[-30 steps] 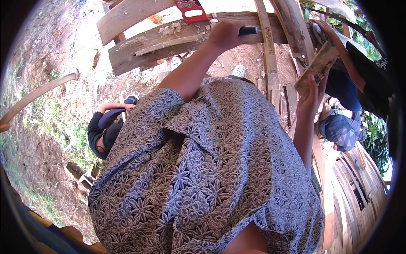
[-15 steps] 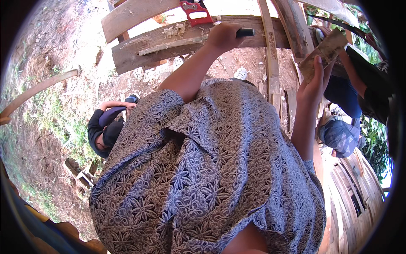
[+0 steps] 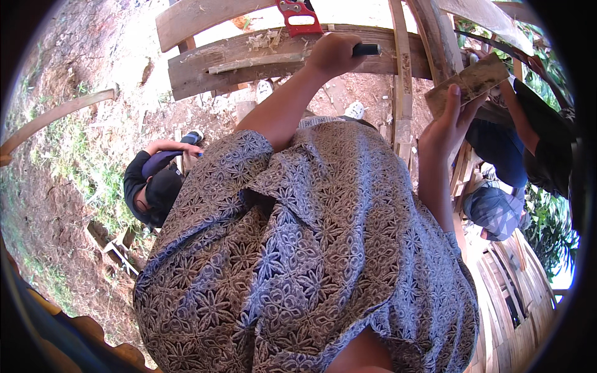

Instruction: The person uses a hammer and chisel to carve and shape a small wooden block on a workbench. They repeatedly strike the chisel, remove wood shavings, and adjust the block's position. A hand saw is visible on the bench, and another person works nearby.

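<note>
My left hand (image 3: 334, 56) is closed round a black handle (image 3: 367, 50); the rest of that tool is hidden by the fist. It is held over a wide wooden plank (image 3: 239, 56) at the top of the view. My right hand (image 3: 446, 127) grips a short flat piece of wood (image 3: 467, 84), the thumb lying on its face and the fingers behind it. A red saw handle (image 3: 301, 20) rests at the plank's far edge, just beyond my left hand. Pale wood shavings (image 3: 264, 40) and a thin strip of wood (image 3: 258, 63) lie on the plank.
An upright wooden post (image 3: 403, 81) stands between my hands. A person in dark clothes (image 3: 155, 186) crouches at left. Other people, one in a patterned cap (image 3: 494, 211), are close at right. A curved wooden strip (image 3: 59, 121) juts in at far left; stacked boards (image 3: 507, 304) lie lower right.
My right hand has moved slightly left and down, and its wood piece has turned flatter, showing more of its face. My left hand keeps its grip on the handle, nearly unmoved.
</note>
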The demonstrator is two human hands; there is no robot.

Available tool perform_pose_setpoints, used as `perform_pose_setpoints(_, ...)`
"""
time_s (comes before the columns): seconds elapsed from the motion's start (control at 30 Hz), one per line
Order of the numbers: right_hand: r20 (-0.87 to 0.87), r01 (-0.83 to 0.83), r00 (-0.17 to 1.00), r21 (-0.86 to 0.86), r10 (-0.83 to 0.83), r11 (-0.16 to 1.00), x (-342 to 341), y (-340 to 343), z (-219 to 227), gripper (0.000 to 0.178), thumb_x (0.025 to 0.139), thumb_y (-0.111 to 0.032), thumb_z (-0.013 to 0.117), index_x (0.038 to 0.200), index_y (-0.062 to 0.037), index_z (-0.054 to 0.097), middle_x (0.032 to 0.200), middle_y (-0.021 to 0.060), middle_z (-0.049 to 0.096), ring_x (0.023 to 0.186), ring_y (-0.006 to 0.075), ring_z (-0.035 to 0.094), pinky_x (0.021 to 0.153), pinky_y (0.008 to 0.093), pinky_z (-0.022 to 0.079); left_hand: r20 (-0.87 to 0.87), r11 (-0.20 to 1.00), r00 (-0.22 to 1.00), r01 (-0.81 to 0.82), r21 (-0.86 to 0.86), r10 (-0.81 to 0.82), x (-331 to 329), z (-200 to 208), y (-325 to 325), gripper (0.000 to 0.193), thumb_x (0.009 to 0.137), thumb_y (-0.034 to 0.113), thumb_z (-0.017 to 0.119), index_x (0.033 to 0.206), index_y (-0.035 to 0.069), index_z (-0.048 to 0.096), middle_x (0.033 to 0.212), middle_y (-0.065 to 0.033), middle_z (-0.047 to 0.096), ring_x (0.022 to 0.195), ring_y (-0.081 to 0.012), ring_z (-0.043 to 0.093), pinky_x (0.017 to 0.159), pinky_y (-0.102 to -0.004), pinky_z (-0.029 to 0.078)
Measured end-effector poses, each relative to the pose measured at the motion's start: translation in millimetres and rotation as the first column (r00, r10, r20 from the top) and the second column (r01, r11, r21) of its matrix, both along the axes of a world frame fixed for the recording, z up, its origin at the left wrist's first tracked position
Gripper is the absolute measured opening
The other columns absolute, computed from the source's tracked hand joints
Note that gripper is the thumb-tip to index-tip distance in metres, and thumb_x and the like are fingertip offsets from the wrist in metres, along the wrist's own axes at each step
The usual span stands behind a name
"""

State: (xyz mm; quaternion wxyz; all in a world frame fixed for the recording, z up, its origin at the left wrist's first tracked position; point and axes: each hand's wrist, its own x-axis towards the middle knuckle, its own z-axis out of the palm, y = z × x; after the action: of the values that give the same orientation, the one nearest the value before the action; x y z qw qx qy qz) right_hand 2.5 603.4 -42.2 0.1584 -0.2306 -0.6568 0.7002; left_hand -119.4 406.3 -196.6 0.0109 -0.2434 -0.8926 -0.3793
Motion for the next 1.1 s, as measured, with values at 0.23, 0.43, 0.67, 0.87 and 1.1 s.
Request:
perform_pose_setpoints(0.23, 0.204, -0.329, 0.923, -0.026, 0.328, 0.944, 0.2, 16.5, -26.9, 0.090, 0.095, -0.026, 0.076, 0.165, -0.0006, 0.025, 0.148, 0.0193, 0.054, 0.130, 0.0243, 0.059, 0.107, 0.0349, 0.048, 0.003, 0.993, 1.000, -0.007, -0.116, 0.007, -1.7, -5.8, 6.9, 0.030, 0.092, 0.039, 0.067, 0.083, 0.011, 0.073, 0.077, -0.0138, 0.072, 0.073, -0.0376, 0.071, 0.069, -0.0496, 0.056)
perform_pose_setpoints(0.43, 0.121, -0.035, 0.992, -0.047, 0.040, 0.998, -4.0, 6.9, -35.6, 0.087, 0.097, -0.026, 0.075, 0.165, -0.0013, 0.026, 0.145, 0.0169, 0.055, 0.126, 0.0223, 0.059, 0.104, 0.0328, 0.050, -0.024, 0.998, 1.000, -0.001, -0.070, 0.000, 2.7, -2.6, 6.2, 0.023, 0.089, 0.035, 0.070, 0.087, 0.013, 0.073, 0.081, -0.0111, 0.073, 0.077, -0.0360, 0.072, 0.069, -0.0488, 0.057)
perform_pose_setpoints(0.67, 0.053, -0.182, 0.981, -0.078, 0.186, 0.980, -2.1, 23.9, -43.9, 0.092, 0.096, -0.026, 0.076, 0.166, -0.0007, 0.022, 0.139, 0.0164, 0.059, 0.119, 0.0173, 0.062, 0.097, 0.0298, 0.053, 0.050, 0.985, 0.999, 0.020, -0.170, -0.011, 3.6, 2.2, 5.8, 0.019, 0.088, 0.032, 0.072, 0.089, 0.013, 0.072, 0.084, -0.0113, 0.074, 0.080, -0.0360, 0.072, 0.070, -0.0485, 0.057)
perform_pose_setpoints(0.87, 0.393, -0.434, 0.813, -0.087, 0.431, 0.897, -1.7, 6.1, -42.6, 0.090, 0.097, -0.029, 0.074, 0.166, -0.0008, 0.024, 0.142, 0.0182, 0.056, 0.125, 0.0188, 0.060, 0.099, 0.0305, 0.053, 0.028, 0.981, 0.999, 0.022, -0.194, -0.016, 5.0, -1.2, 8.0, 0.019, 0.088, 0.033, 0.073, 0.093, 0.015, 0.073, 0.083, -0.0106, 0.074, 0.079, -0.0351, 0.073, 0.070, -0.0482, 0.058)
perform_pose_setpoints(1.1, 0.063, -0.074, 0.994, -0.139, 0.084, 0.988, -3.8, 21.6, -47.4, 0.087, 0.094, -0.027, 0.079, 0.162, -0.0007, 0.033, 0.135, 0.0152, 0.060, 0.117, 0.0204, 0.064, 0.098, 0.0287, 0.054, 0.033, 0.979, 0.999, 0.027, -0.201, -0.021, 4.6, -5.5, 6.9, 0.019, 0.088, 0.034, 0.073, 0.098, 0.018, 0.075, 0.086, -0.0099, 0.075, 0.080, -0.0342, 0.074, 0.072, -0.0485, 0.058)
